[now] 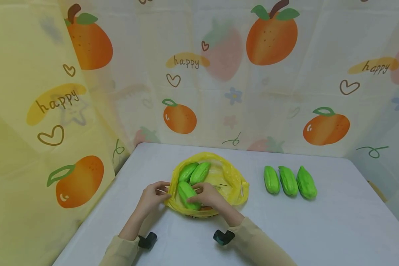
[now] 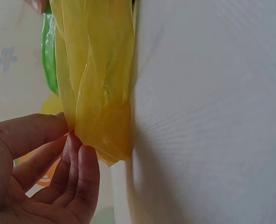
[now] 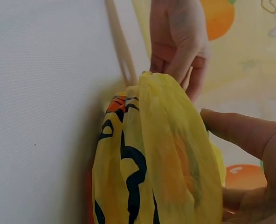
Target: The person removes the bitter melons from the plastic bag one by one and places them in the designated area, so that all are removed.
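**Q:** Where is the bag (image 1: 232, 175)?
**A:** The bag sits on the worktop (image 1: 336, 225) with its mouth facing up and its rim spread into a wide ring. Dark lettering (image 3: 134, 175) runs along its near side.

**Q:** What is the state of the left hand (image 1: 153, 195)?
**A:** It is at the left side of the bag. The thumb and fingers (image 2: 87, 177) are nearly closed together and pinch the rim between them.

**Q:** What is the state of the right hand (image 1: 211, 196)?
**A:** It reaches over the near right rim into the bag. The thumb and fingers are bent and parted only as far as the body of one green gourd (image 1: 185, 190), which they grip. In the right wrist view, the bag's film hides this grip.

**Q:** Where is the gripped gourd?
**A:** Inside the bag, at the near left, lying aslant.

**Q:** Where are the others?
**A:** Two gourds (image 1: 200, 173) lie side by side inside the bag, at the far left. Three gourds (image 1: 288, 181) lie in a row on the worktop, right of the bag and well apart from it.

**Q:** What surrounds the bag?
**A:** A printed cloth (image 1: 136, 114) hangs behind it and to its left.
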Tool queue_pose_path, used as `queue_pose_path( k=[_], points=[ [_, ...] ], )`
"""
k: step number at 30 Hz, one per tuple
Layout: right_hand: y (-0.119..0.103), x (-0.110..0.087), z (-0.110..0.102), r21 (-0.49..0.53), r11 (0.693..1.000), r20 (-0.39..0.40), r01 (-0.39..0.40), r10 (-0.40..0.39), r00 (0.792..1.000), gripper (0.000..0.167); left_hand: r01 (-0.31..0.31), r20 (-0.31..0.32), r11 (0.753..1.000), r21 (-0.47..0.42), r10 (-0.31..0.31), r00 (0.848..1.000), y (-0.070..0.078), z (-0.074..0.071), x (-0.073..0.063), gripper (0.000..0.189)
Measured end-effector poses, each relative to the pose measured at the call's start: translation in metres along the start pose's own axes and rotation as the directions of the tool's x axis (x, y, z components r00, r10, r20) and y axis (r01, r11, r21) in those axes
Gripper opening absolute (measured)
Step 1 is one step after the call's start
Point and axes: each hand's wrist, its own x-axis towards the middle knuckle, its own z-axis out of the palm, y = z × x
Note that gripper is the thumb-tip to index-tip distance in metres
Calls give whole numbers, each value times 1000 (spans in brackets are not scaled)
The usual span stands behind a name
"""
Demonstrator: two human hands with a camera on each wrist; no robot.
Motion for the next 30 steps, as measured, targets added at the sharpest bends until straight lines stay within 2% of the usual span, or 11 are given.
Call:
queue_pose_path(
  k=[8,25,30],
  points=[
    [0,-8,-12,23,1000,-2,16,-15,1000,64,2,1,1000,2,-2,1000,0,0,-1,36],
    [-2,-21,-35,20,1000,-56,17,-16,998,66,12,-11,1000,28,-12,1000,-2,2,1,37],
    [0,-24,-41,68,998,-58,12,-8,998,65,17,-9,1000,26,-17,1000,-2,2,0,37]
  ],
)
